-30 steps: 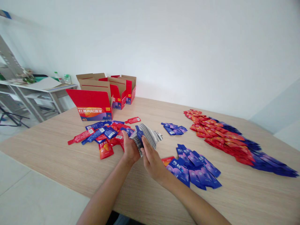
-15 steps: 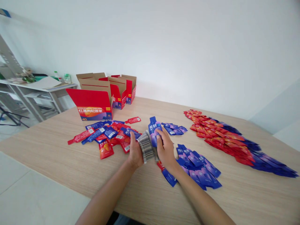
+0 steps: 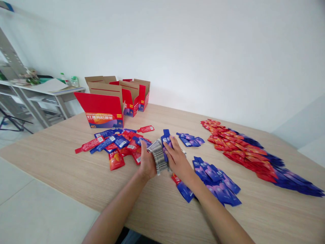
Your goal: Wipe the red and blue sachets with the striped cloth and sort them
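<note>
- Blue against grey stripes in the head view — one blue pouch (image 3: 166, 139) sits at the right end of a striped stack (image 3: 158, 158) held over the table (image 3: 154, 206); uneven pressure could let the stack fan out and spill.
- Left hand (image 3: 148, 163), half-curled, clasps the stack's left side.
- Right hand (image 3: 179, 160), fingers slightly bent, holds the pouch against it — thumb placement unclear.

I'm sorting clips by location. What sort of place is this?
Probably a small packing room or workroom: open red cartons stand on a pale table, red and blue pouches lie there in piles, and a desk with paper stands behind.
</note>
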